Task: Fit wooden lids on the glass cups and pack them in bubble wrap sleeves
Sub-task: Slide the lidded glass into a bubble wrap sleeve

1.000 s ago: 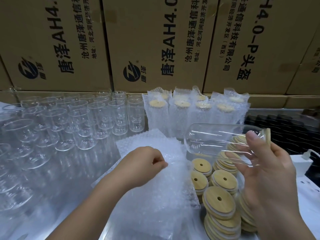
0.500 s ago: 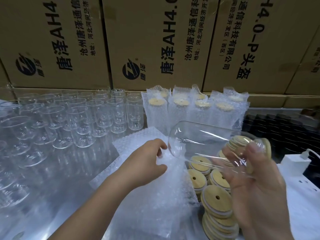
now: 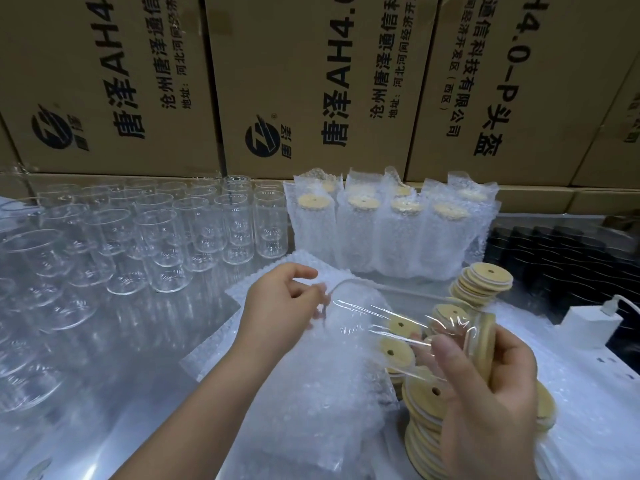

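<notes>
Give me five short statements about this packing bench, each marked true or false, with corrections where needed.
1. The right hand holds a glass cup on its side. True.
2. That cup has no lid. False: a wooden lid closes its mouth.
3. The left hand pinches a bubble wrap sleeve. True.
4. The packed cups at the back lie flat. False: they stand upright in their sleeves.
5. The empty cups stand at the left. True.
</notes>
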